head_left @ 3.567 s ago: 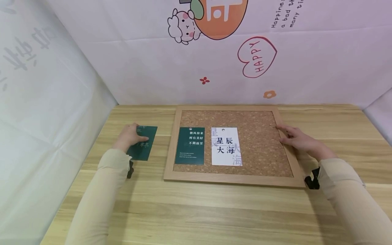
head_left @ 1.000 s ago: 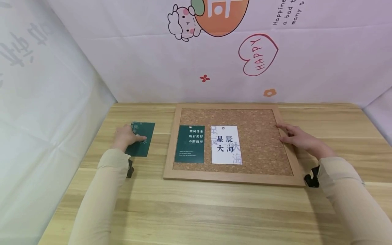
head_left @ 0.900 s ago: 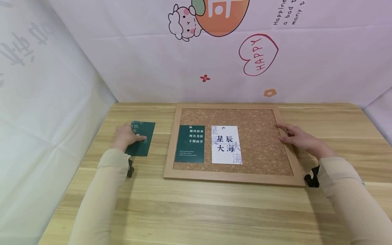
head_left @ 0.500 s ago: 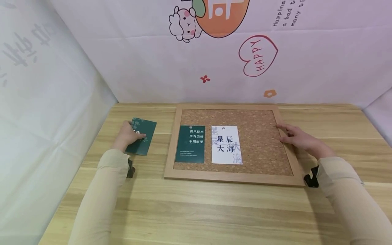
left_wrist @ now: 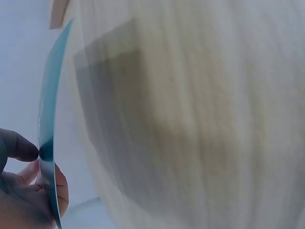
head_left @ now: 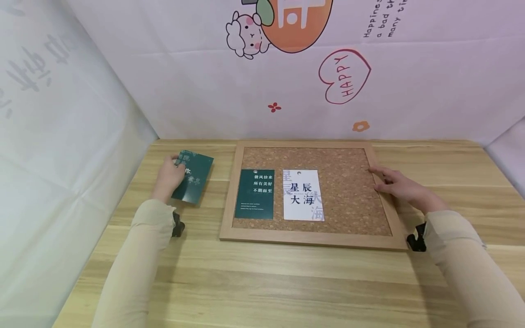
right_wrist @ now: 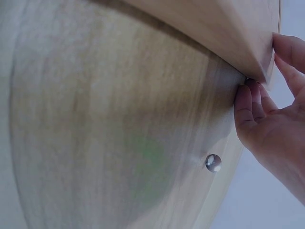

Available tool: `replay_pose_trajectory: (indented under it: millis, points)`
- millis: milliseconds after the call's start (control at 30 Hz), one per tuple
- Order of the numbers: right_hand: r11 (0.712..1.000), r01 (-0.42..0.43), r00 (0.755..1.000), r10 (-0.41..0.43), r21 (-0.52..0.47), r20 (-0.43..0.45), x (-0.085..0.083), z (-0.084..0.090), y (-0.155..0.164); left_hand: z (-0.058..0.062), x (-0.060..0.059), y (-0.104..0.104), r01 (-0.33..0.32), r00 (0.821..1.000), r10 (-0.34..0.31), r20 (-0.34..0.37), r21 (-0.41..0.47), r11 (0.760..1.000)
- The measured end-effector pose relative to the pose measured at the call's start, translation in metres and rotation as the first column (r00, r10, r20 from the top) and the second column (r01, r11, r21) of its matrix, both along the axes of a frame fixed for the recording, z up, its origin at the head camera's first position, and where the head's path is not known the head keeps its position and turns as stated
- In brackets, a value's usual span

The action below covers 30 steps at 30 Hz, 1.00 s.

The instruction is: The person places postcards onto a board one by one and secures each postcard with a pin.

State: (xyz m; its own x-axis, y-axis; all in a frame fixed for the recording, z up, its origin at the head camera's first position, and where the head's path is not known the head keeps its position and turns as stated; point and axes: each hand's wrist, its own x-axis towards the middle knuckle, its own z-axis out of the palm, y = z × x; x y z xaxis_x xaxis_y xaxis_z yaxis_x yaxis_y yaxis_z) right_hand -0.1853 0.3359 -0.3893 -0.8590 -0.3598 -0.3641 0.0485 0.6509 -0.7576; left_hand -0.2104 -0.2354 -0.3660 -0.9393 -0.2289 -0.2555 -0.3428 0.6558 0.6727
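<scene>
My left hand (head_left: 170,176) pinches a dark green card (head_left: 197,177) by its left edge, left of the board. In the left wrist view the card (left_wrist: 50,105) is raised off the table and bows slightly, with the thumb on one face and fingers behind. A wood-framed corkboard (head_left: 344,191) lies flat in the middle. On it are a green card (head_left: 254,205) with white writing and a white card (head_left: 301,209), each with a small pin at its top. My right hand (head_left: 404,186) grips the board's right frame edge, and the right wrist view shows the fingers (right_wrist: 244,102) against its side.
A small shiny round object (right_wrist: 213,163) lies on the table beside the right hand. Light wood tabletop (head_left: 262,282) surrounds the board. A white printed cloth (head_left: 205,95) rises along the back edge, and another stands at the left.
The left hand has taken up the green card, which lay flat on the table earlier, and tilted it upward, its far edge rising. The right hand has stayed at the frame.
</scene>
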Motion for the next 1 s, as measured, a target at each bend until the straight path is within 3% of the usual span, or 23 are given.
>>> replay_pose_trajectory:
  millis: [267,533,800,1000]
  points:
    - [1.000,0.003,1.000,-0.003,0.017,-0.004,0.001,0.002,0.000,0.013,-0.003,0.024,0.002,0.999,-0.002,-0.033,0.020,1.000]
    - [1.000,0.002,1.000,-0.002,0.025,-0.001,0.001,0.001,-0.001,0.021,-0.007,0.059,0.054,0.997,-0.050,-0.052,0.085,0.995]
    - [1.000,0.012,1.000,-0.012,0.019,0.010,0.002,0.001,-0.001,0.026,-0.006,0.105,0.129,0.991,-0.120,-0.059,0.172,0.977]
    - [1.000,0.017,1.000,-0.017,0.019,0.012,0.002,0.002,-0.001,0.024,-0.004,0.141,0.176,0.981,-0.155,-0.114,0.203,0.963]
